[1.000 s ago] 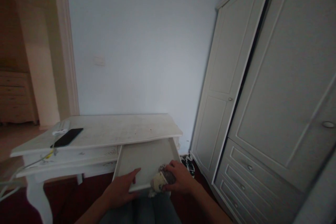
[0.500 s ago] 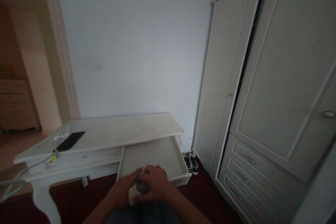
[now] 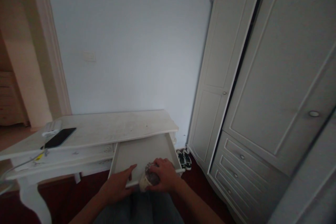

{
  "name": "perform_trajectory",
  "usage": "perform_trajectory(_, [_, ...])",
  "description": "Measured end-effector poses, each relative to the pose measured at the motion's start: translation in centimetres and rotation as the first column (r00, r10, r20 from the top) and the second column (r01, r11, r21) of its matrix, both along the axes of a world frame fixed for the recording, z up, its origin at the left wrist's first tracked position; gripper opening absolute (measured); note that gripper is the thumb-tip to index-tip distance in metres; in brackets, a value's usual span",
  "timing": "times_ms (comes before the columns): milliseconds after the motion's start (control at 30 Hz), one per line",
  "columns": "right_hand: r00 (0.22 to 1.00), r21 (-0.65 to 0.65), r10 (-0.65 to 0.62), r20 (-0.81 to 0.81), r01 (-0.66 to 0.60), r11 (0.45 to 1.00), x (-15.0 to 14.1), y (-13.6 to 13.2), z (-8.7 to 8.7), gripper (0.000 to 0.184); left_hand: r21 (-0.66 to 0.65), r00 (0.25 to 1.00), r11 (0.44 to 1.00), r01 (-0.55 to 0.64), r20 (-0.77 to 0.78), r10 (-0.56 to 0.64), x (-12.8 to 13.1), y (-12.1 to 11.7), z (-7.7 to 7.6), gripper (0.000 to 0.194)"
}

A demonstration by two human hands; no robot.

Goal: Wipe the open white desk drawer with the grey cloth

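A rounded grey-and-cream bundle, seemingly soft cloth, sits in the grip of my right hand. Its fingers curl over the bundle's top and right side, and the exact kind of thing is unclear. To the left, my left hand is apart from the bundle, thumb and fingers spread with nothing between them. Both hands are at the front of a pulled-out white drawer; the bundle is above or at its front edge, which it partly hides.
The drawer belongs to a white desk. A dark phone, a white item and a cable with a yellow tag are at its left end. Black-and-white shoes stand on the floor beside a white wardrobe.
My left hand has let go of the bundle and moved left, its fingers opening. My right hand still holds the bundle, now slightly farther right. The view has turned a little to the right.
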State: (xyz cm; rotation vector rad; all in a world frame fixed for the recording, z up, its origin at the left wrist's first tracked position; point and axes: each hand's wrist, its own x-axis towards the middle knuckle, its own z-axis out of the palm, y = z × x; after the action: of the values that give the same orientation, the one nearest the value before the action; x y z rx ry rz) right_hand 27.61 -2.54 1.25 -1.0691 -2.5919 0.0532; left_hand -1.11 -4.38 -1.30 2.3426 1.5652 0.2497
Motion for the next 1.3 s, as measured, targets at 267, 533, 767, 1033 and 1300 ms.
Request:
perform_trajectory(267, [0.971,0.032,0.237,-0.037,-0.236,0.971,-9.0,-0.3,-0.1,0.071,0.060,0.987,0.991,0.116,0.106,-0.122,-1.9,0.9,-1.6,0.061])
perform_trajectory(533, [0.994,-0.028,0.074,0.085,-0.072,0.997,0.7,1.4,0.5,0.064,0.008,0.998,1.000,-0.012,-0.055,0.013,0.4,-0.2,0.3,0.079])
perform_trajectory(767, [0.996,-0.098,0.002,0.088,0.007,0.995,5.9,1.9,2.0,0.058,0.005,0.997,1.000,-0.005,-0.077,0.005,0.0,0.2,-0.5,0.077])
perform_trajectory(1033, [0.972,0.027,0.209,0.110,-0.214,0.977,-4.4,1.4,-0.3,0.062,-0.008,1.000,1.000,0.017,-0.016,-0.017,0.3,0.3,-0.3,0.072])
perform_trajectory(1300, [0.979,0.028,0.194,0.062,-0.196,0.980,-7.3,0.9,-1.4,0.063,-0.017,1.000,1.000,0.020,0.016,-0.020,0.3,-0.3,0.7,0.077])
